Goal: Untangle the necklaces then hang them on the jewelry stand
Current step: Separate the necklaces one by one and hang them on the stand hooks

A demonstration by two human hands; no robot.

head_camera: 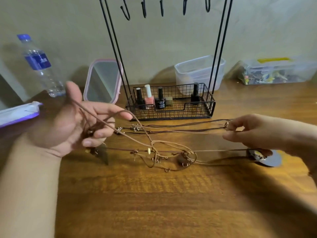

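the necklaces (168,152) lie stretched side to side across the wooden table (171,203), just in front of the jewelry stand (169,103), so their long axis runs from one hand to the other. the left hand (77,121) is raised, palm up, in front of the stand and to its left; light brown cords are draped over its fingers and the lower fingers curl around dark cords and beads. the right hand (253,133), to the right of the stand, pinches a small ring at the end of the dark cords. the knot of loops sits on the table between the hands, in front of the stand and somewhat nearer the left hand. the stand's hooks (161,7) above are bare. a water bottle (39,66) and plastic boxes (199,73) stand against the wall beside and behind the stand.
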